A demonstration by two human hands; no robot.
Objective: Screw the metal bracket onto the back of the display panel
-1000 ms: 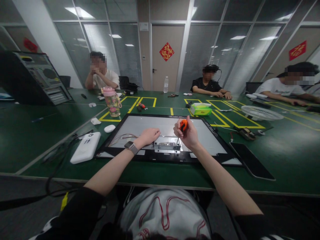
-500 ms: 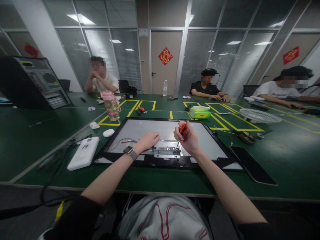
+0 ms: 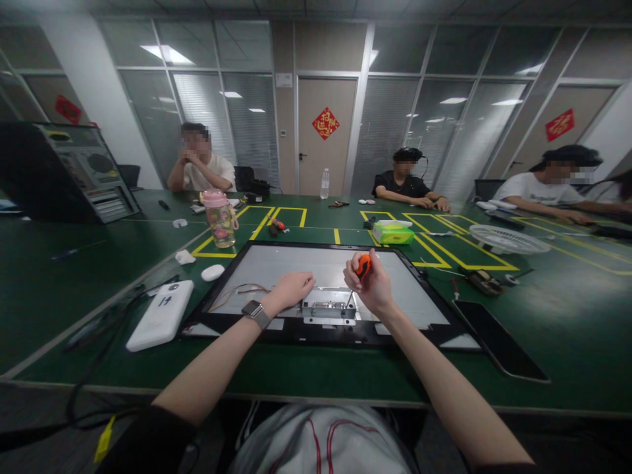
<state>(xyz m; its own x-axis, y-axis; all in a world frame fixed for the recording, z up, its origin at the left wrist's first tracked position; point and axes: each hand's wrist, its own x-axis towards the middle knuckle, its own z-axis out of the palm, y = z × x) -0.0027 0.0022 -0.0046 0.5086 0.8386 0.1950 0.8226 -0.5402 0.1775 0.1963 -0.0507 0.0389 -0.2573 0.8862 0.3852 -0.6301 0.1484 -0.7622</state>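
The whole view has tipped upward over the last second: more of the ceiling (image 3: 316, 8) shows, and the green table (image 3: 276, 375) sits lower in sight. That reads as a movement of the head, since the large flat panel (image 3: 306, 263), pale with a black border, seems to keep its place on the tabletop. A dark flat device (image 3: 498, 336) lies just beside its right edge, and a white slab (image 3: 160, 316) (marked in black at its far end) lies off to the left.

Both hands hold nearly the same pose as before. The left hand (image 3: 291, 291) rests loosely curled over the panel; its fingertips are hidden, so I cannot tell whether they grip anything. The right hand (image 3: 376, 289) is wrapped around an orange-and-black screwdriver (image 3: 364, 266).

Between them, near the middle of the panel's near edge, lies a metal bracket (image 3: 326, 306), with no visible shift. The screwdriver's shaft slants down to its right end, so the work appears to remain at that one spot; tip contact is too small to confirm. Thin wires (image 3: 241, 288) lie left of the left hand.
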